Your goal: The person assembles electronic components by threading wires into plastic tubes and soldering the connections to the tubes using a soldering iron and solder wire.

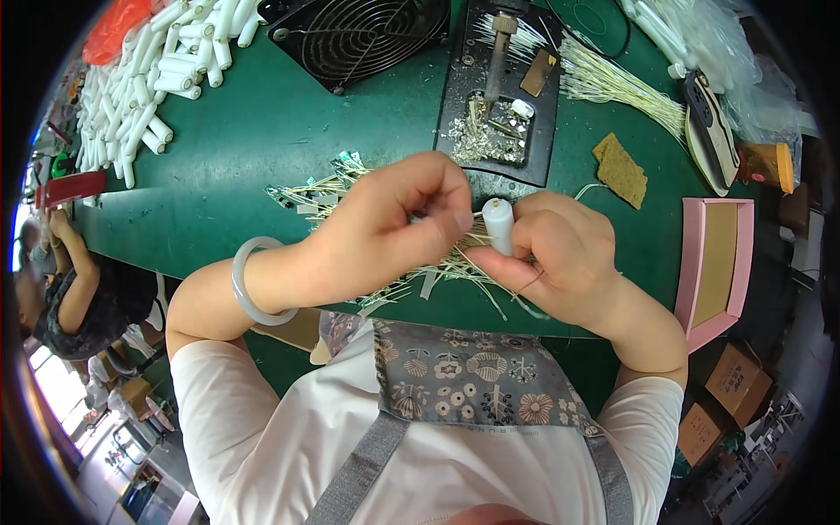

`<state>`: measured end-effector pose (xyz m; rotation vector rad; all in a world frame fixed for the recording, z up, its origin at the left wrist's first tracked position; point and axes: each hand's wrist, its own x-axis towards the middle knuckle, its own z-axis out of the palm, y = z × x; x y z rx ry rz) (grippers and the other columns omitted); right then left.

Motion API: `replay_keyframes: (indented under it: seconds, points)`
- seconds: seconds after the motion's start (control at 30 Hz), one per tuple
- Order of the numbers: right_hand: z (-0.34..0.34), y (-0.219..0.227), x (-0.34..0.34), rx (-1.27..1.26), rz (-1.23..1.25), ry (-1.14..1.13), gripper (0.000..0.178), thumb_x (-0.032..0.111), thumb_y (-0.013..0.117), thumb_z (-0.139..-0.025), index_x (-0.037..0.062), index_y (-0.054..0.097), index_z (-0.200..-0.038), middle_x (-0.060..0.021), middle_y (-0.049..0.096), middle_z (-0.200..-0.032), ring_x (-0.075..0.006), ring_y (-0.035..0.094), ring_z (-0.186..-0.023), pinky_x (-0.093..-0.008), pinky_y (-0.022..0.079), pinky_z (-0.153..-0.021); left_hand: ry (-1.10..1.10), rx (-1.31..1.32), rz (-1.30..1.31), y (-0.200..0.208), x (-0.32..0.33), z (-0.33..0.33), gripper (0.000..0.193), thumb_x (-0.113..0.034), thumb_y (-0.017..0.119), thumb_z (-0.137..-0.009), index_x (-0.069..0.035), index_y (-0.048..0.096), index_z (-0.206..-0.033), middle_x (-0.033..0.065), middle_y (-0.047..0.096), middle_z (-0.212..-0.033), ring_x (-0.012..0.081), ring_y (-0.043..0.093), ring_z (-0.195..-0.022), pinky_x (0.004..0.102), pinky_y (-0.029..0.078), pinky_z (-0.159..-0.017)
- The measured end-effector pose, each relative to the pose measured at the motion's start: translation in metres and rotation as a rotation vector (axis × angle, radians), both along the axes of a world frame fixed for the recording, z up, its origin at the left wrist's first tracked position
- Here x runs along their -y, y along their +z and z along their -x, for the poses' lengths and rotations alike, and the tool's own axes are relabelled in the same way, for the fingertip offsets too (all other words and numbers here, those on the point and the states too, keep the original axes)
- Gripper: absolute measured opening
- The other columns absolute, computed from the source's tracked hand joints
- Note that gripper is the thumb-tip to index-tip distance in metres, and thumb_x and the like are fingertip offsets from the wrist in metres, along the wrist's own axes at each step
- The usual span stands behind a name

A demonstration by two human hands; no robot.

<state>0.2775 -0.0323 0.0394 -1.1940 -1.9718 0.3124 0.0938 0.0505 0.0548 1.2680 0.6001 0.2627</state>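
My right hand (569,245) grips a white cylindrical battery cell (498,229) between thumb and fingers, holding it nearly upright with a small brassy spot on its top end. Close on its left, my left hand (394,219) is pinched shut; a short pale wire (477,214) runs from its fingertips toward the top of the cell. Whether the wire touches the cell, I cannot tell. Under and beside both hands lies a loose heap of thin wires with small green circuit boards (350,162). A thin wire end hangs by my right thumb.
A soldering iron (499,61) rests on a black tray (451,114) holding solder scraps. Beside it lie a wire bundle (621,83) and a tan sponge piece (621,171). A black fan (359,39) and many white cells (131,96) stand farther left; a pink box (687,271) is right.
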Motion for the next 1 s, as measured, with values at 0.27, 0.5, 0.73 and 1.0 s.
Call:
replay_keyframes:
  seconds: [0.27, 0.5, 0.73, 1.0]
  points:
    - [0.003, 0.0, -0.001, -0.033, -0.017, -0.016, 0.031, 0.015, 0.075, -0.059, 0.007, 0.046, -0.064, -0.0046, 0.046, -0.057, -0.0208, 0.049, -0.048, -0.0297, 0.039, -0.041, -0.013, 0.032, -0.046, 0.0, -0.001, 0.0, 0.011, -0.011, 0.051, -0.087, -0.002, 0.045, -0.09, 0.002, 0.049, -0.085, 0.0048, 0.047, -0.069, 0.0172, 0.044, -0.056]
    - [0.004, -0.001, -0.001, -0.051, -0.002, -0.054, 0.031, 0.014, 0.075, -0.06, 0.0076, 0.045, -0.062, -0.0037, 0.045, -0.056, -0.0203, 0.048, -0.047, -0.0295, 0.039, -0.04, -0.015, 0.016, 0.056, 0.0, -0.002, -0.002, 0.013, -0.013, 0.047, -0.09, -0.001, 0.044, -0.093, 0.0055, 0.048, -0.092, 0.0069, 0.049, -0.072, 0.0183, 0.046, -0.059]
    - [0.004, -0.005, -0.002, -0.068, -0.014, -0.058, 0.031, 0.014, 0.075, -0.06, 0.0078, 0.045, -0.062, -0.0036, 0.046, -0.056, -0.02, 0.049, -0.047, -0.0292, 0.039, -0.04, 0.003, 0.073, 0.125, -0.003, 0.0, -0.001, 0.012, -0.011, 0.048, -0.089, 0.0, 0.044, -0.093, 0.0055, 0.047, -0.091, 0.0085, 0.052, -0.075, 0.0202, 0.049, -0.066]
    - [0.003, -0.005, 0.0, -0.071, -0.005, -0.055, 0.03, 0.014, 0.076, -0.06, 0.0077, 0.046, -0.063, -0.0036, 0.047, -0.057, -0.0199, 0.049, -0.048, -0.0289, 0.04, -0.041, -0.017, 0.051, -0.023, -0.002, 0.001, 0.001, 0.011, -0.005, 0.053, -0.085, 0.001, 0.046, -0.09, 0.0046, 0.053, -0.082, 0.009, 0.055, -0.075, 0.021, 0.048, -0.065]
